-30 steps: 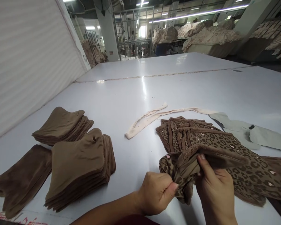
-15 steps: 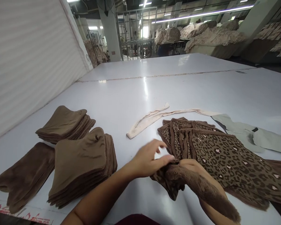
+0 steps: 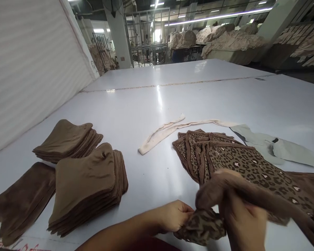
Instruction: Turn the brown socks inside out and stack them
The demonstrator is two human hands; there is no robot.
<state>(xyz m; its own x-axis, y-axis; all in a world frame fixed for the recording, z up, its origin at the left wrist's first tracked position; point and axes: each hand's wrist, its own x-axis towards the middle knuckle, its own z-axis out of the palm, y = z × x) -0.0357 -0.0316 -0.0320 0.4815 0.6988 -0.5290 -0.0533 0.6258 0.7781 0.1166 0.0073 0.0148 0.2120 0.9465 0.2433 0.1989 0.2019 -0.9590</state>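
Note:
My left hand [image 3: 175, 214] is closed on the edge of a bunched leopard-print fabric piece [image 3: 202, 226], low in front of me. Close to its right, my right hand [image 3: 247, 219] grips the same bundle, its fingers partly hidden by brown plush. A long brown plush strip [image 3: 267, 195] drapes over that hand and trails off to the lower right; whether it is joined to the printed piece I cannot tell. Just beyond the hands lies a fanned stack of leopard-print fabric pieces [image 3: 232, 155] with brown plush undersides.
Stacks of brown fabric pieces [image 3: 85, 181] stand on the left of the white table [image 3: 125, 108]. A pale fabric strip [image 3: 159, 136] and grey-green sheet scraps [image 3: 290, 151] lie behind the printed stack. A white quilted roll or curtain [image 3: 36, 62] rises along the left.
My left hand has come down towards me and closed on the printed fabric. My right hand has turned and lifted, and the plush strip now swings out to the right. The view has shifted slightly.

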